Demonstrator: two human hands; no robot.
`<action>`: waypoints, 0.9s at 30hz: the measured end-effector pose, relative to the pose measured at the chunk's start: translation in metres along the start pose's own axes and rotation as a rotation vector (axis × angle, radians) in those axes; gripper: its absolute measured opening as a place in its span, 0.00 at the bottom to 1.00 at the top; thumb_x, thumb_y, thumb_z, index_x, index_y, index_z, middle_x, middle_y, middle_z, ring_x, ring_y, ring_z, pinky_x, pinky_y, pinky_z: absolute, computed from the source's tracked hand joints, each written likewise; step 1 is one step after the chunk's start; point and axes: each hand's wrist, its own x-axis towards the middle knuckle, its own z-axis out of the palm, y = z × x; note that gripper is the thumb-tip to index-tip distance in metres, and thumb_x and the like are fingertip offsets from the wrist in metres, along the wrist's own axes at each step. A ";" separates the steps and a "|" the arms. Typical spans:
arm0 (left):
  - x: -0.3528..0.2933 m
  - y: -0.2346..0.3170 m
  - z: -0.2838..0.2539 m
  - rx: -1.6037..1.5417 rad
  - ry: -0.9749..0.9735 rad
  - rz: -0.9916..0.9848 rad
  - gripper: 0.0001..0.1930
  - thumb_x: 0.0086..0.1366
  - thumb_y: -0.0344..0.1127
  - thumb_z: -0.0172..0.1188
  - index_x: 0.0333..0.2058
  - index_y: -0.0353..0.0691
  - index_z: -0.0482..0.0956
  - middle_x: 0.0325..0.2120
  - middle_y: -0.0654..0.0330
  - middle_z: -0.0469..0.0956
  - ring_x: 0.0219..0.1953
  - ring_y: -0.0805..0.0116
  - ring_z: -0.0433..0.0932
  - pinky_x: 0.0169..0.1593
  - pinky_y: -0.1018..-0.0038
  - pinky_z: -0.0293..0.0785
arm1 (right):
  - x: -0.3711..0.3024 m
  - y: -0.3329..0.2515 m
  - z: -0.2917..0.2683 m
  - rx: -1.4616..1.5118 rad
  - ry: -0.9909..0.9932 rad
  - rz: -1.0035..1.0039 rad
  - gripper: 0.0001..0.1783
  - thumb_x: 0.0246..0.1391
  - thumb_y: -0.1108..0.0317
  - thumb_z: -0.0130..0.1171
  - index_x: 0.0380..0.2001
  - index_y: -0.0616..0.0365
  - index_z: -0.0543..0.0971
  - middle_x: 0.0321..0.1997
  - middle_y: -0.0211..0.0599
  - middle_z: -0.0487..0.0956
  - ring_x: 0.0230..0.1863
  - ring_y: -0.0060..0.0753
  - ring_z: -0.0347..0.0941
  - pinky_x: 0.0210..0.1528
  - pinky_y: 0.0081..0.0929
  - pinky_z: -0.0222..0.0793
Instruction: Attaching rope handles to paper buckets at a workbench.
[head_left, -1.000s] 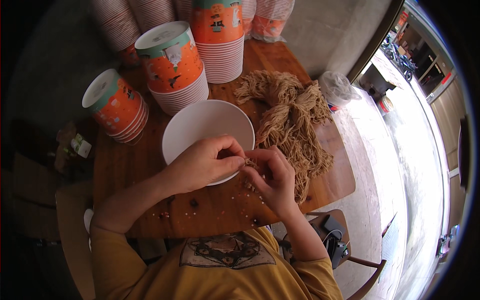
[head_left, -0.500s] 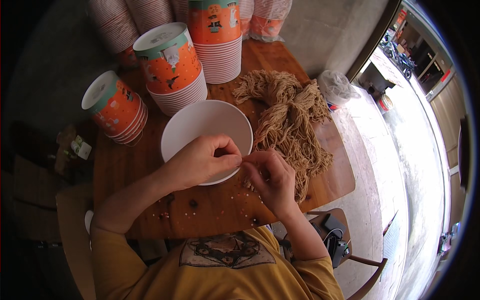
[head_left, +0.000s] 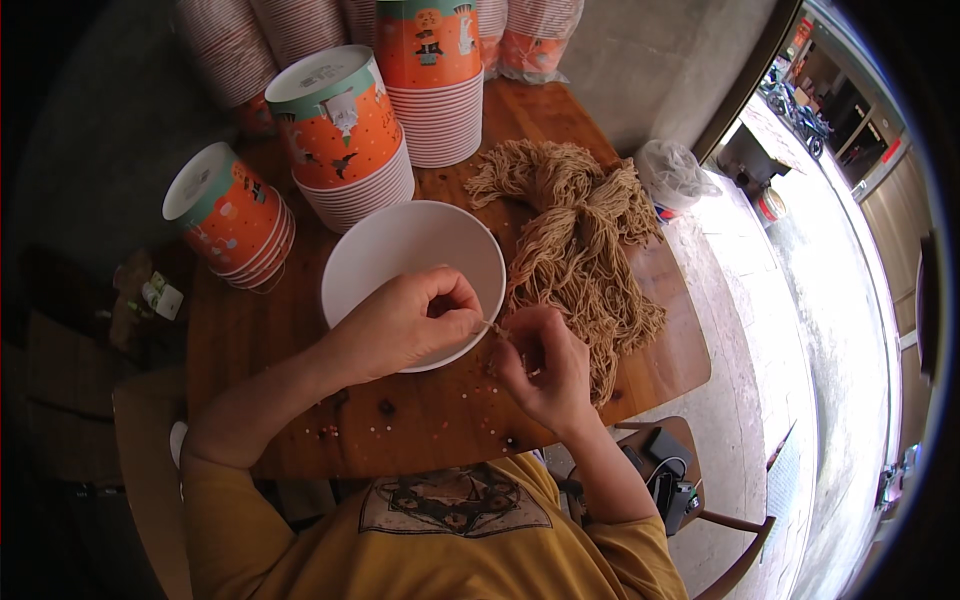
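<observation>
On the left side of the wooden tabletop [head_left: 270, 310], a short stack of orange and green paper tubs [head_left: 240, 220] is standing upside down. A bigger stack of upside-down tubs [head_left: 345, 140] is standing to its right, farther back. Little red and white dots [head_left: 330, 430] are lying scattered along the front edge.

The left hand [head_left: 405, 325] is reaching over the front of a white bowl [head_left: 375, 245], which is sitting near the middle of the tabletop. Its thumb and pointing finger are pinching one end of a thin bit of brown string [head_left: 493, 327]. Behind the bowl, a tall stack of tubs [head_left: 430, 90] is standing toward the back edge.

The bit of string is stretching from hand to hand, by the bowl's right rim. The right hand [head_left: 550, 370] is pinching its other end between thumb and finger, above the front part of the tabletop.

A big, wavy bundle of brown string [head_left: 580, 240] is lying on the right side, just beside the right hand. A crumpled clear plastic bag [head_left: 680, 172] is sitting by the far part of the right edge.
</observation>
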 end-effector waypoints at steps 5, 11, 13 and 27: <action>0.000 0.000 0.000 0.011 -0.003 0.036 0.06 0.65 0.32 0.58 0.33 0.34 0.74 0.29 0.67 0.75 0.32 0.81 0.72 0.40 0.80 0.71 | -0.002 0.002 0.003 -0.002 0.024 0.007 0.10 0.51 0.75 0.60 0.38 0.57 0.73 0.26 0.35 0.77 0.23 0.35 0.75 0.27 0.28 0.71; -0.002 0.000 0.003 0.016 0.029 0.060 0.06 0.65 0.31 0.56 0.33 0.34 0.72 0.28 0.65 0.75 0.32 0.80 0.72 0.40 0.79 0.72 | -0.003 0.003 0.004 -0.025 0.037 -0.019 0.09 0.52 0.75 0.57 0.37 0.56 0.74 0.26 0.39 0.77 0.25 0.42 0.77 0.28 0.31 0.73; -0.002 -0.002 0.004 0.066 0.056 0.122 0.05 0.64 0.29 0.56 0.33 0.34 0.71 0.28 0.64 0.74 0.31 0.79 0.72 0.38 0.78 0.71 | -0.004 0.004 0.005 -0.028 0.034 -0.010 0.08 0.52 0.76 0.57 0.37 0.56 0.74 0.26 0.40 0.77 0.25 0.42 0.77 0.28 0.31 0.73; -0.006 0.002 0.008 0.140 0.092 0.234 0.05 0.64 0.28 0.57 0.33 0.33 0.71 0.29 0.60 0.73 0.30 0.75 0.73 0.36 0.75 0.72 | 0.004 -0.005 0.008 -0.179 0.099 -0.146 0.12 0.48 0.71 0.67 0.36 0.55 0.75 0.20 0.31 0.75 0.19 0.30 0.74 0.21 0.26 0.68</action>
